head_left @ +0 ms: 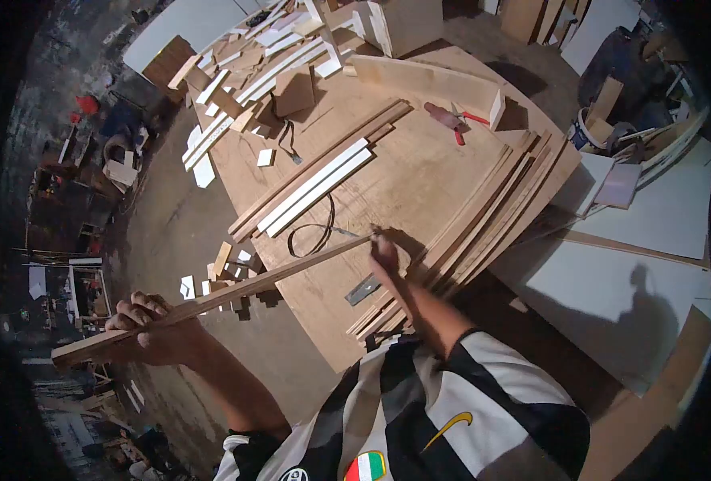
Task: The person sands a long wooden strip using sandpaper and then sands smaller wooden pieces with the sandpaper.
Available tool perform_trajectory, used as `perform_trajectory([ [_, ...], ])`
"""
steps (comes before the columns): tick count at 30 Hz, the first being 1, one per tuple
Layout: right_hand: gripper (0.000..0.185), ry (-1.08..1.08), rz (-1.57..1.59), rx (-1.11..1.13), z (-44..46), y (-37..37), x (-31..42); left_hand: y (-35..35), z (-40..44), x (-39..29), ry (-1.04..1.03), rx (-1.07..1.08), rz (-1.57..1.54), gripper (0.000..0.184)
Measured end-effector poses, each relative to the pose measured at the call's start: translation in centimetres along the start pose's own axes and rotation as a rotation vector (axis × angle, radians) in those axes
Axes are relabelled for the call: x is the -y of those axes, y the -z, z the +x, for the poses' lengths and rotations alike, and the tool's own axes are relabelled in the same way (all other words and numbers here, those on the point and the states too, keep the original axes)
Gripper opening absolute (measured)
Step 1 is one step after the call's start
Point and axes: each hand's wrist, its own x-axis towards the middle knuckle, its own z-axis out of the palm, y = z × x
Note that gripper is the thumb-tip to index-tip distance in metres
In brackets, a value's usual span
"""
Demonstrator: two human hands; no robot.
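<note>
A long wooden strip (267, 279) slants across the view, from beyond the table's left edge to above its middle. My left hand (148, 327) is closed around it close to its lower left end. At the other end, my right hand (387, 258) has its fingers closed on the tip; the fingertips are partly hidden. Just left of my right hand, a thin black strap (313, 250) lies looped on the wooden worktable (387, 192). A flat grey metal tool (362, 290) rests on the table below that hand.
White strips (315, 188) lie beside brown wooden strips (323, 164) on the table. More brown strips (492, 208) are stacked along its right side. Red-handled pliers (469, 120) lie farther back. Wood offcuts (227, 268) sit left of the table, and white panels (612, 297) to the right.
</note>
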Motion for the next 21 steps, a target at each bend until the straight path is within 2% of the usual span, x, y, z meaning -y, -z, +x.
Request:
perform_trajectory([
  [1, 0.037, -0.188, -0.094, 0.089, 1.9, -0.1, -3.0, -0.4, -0.1, 0.0, -0.003, -0.077, -0.043, 0.058],
  [3, 0.039, -0.186, -0.006, 0.028, 0.1, 3.4, 2.9, 0.5, -0.2, -0.2, -0.055, -0.124, -0.028, 0.056],
  [5, 0.047, 0.054, 0.254, -0.006, -0.9, 0.1, 0.5, 1.0, -0.3, 0.2, -0.116, -0.193, -0.024, 0.055],
  [6, 0.052, -0.041, 0.224, 0.075, -2.1, 1.5, 4.2, 1.0, -0.2, 0.3, -0.101, -0.092, 0.044, 0.054],
  [7, 0.050, 0.051, 0.451, 0.010, -2.4, -0.8, 1.9, 1.0, -0.1, 0.3, -0.084, 0.010, 0.114, 0.053],
  [8, 0.049, 0.104, 0.475, -0.023, -1.9, -2.3, -0.9, 0.9, 0.0, 0.2, -0.081, 0.005, 0.117, 0.053],
  [10, 0.047, 0.086, 0.291, -0.072, -0.9, -1.7, -0.7, 0.7, 0.5, 0.2, -0.075, -0.054, 0.181, 0.055],
  [11, 0.046, 0.019, 0.080, -0.084, 0.3, -0.8, -0.4, 0.3, 0.6, 0.4, -0.072, -0.054, 0.184, 0.055],
  [12, 0.041, -0.053, -0.052, 0.018, 1.3, -0.7, -1.5, -0.3, 0.5, 0.8, -0.103, -0.124, 0.214, 0.056],
  [14, 0.043, 0.011, 0.004, 0.028, 0.7, -0.5, -0.5, -0.1, 0.6, 0.7, -0.135, -0.188, 0.239, 0.057],
  [16, 0.045, 0.155, 0.167, 0.044, -0.4, 1.2, 3.6, 1.8, 0.7, 0.4, -0.095, -0.068, 0.154, 0.057],
  [17, 0.046, 0.115, 0.157, 0.080, -1.3, 1.7, 4.8, 1.8, 0.7, 0.5, -0.098, -0.071, 0.156, 0.057],
  [19, 0.042, 0.090, 0.130, 0.124, -0.2, 1.4, 1.2, 1.5, 0.5, 0.3, -0.086, -0.103, 0.158, 0.056],
  [20, 0.039, 0.171, -0.074, 0.051, 1.0, 1.2, -2.2, 1.4, 0.3, 0.2, -0.080, -0.113, 0.159, 0.056],
  [21, 0.039, 0.173, -0.071, 0.048, 1.6, -0.2, -4.9, 1.0, 0.1, 0.4, -0.097, -0.156, 0.142, 0.057],
])
